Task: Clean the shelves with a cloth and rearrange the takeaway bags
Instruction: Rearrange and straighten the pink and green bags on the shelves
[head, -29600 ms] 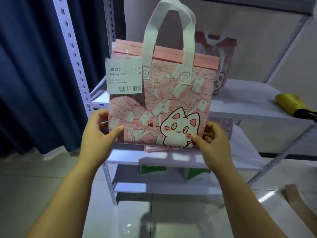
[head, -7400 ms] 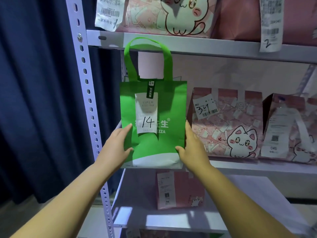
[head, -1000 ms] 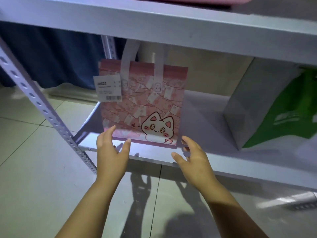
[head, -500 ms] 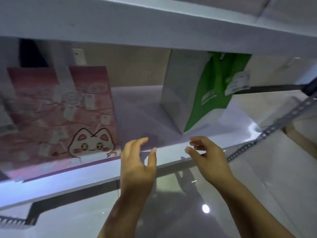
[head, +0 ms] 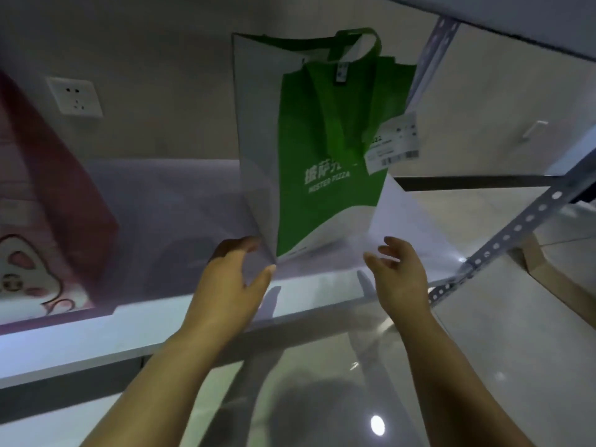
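Note:
A green and white takeaway bag [head: 325,156] with a paper label stands upright on the bottom shelf [head: 161,330], turned corner-on to me. My left hand [head: 229,285] reaches its near bottom corner, fingers and thumb spread, just touching the white side. My right hand [head: 400,279] hovers over the shelf to the right of the bag's base, fingers relaxed, holding nothing. A pink cat-print bag [head: 48,221] stands at the far left of the same shelf. No cloth is in view.
The shelf above [head: 516,17] hangs low over the bag. A perforated metal upright [head: 512,233] runs at the right corner. A wall socket [head: 75,96] sits behind. Glossy tiled floor lies below, with a cardboard piece [head: 554,275] at the right.
The view has swung right from the pink cat bag to the green bag. Both hands moved right and forward, coming in on either side of the green bag's base.

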Demonstrator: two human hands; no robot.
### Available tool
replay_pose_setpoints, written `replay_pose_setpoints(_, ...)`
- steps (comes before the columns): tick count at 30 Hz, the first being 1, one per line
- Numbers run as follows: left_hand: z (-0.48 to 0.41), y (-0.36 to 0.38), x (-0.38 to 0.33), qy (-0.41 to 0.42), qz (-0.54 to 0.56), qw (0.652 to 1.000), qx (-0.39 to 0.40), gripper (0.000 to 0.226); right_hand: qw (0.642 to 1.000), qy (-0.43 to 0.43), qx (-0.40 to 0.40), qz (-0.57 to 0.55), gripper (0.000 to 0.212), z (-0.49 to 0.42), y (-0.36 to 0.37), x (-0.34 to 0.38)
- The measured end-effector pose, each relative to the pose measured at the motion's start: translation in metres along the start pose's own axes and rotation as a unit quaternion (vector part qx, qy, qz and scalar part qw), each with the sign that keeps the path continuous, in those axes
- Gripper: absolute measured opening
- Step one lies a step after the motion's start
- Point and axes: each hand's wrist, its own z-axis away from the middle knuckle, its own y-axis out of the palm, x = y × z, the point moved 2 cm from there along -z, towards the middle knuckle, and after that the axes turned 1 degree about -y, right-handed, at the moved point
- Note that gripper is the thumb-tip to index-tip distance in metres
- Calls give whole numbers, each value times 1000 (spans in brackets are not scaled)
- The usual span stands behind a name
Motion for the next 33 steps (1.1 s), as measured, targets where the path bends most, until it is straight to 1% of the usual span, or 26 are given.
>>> replay_pose_setpoints(2, -3, 6, 1, -8, 1, 1000, -4, 54, 1000, -8, 14, -1, 57, -20, 5, -3)
replay_pose_setpoints(5, -11, 17, 1, -25, 35, 999, -18, 59, 999, -17, 44, -13, 75, -45, 14, -5)
replay_pose_setpoints(8, -17, 37, -1, -7, 61, 998, 5, 58, 997, -22, 71, -21, 82, -63, 19, -5)
replay_pose_setpoints(10, -20, 51, 0, 8, 75, 997, 28, 58, 995, -23, 99, -25, 76, -69, 22, -7)
replay_pose_setpoints(12, -22, 58, 3, 4, 87, 995, 37, 59, 992, -33, 117, -30, 66, -68, 24, -10)
replay_pose_setpoints(16, -23, 55, 7, -9, 124, 992, 16, 55, 988, -47, 128, -76, 45, -53, 26, -13)
replay_pose_setpoints(21, -13, 34, 18, -21, 122, 992, -10, 51, 988, -74, 126, -45, 34, -26, 34, -11)
replay_pose_setpoints(26, 4, 3, 28, -36, 87, 995, -15, 46, 987, -81, 136, -5, 36, -1, 41, -3)
replay_pose_setpoints(29, 16, -17, 33, -47, 54, 997, -24, 40, 985, -87, 146, 1, 37, 13, 46, 4)
replay_pose_setpoints(33, 27, -42, 44, -68, 9, 998, -16, 38, 981, -85, 173, 2, 37, 33, 55, 14)
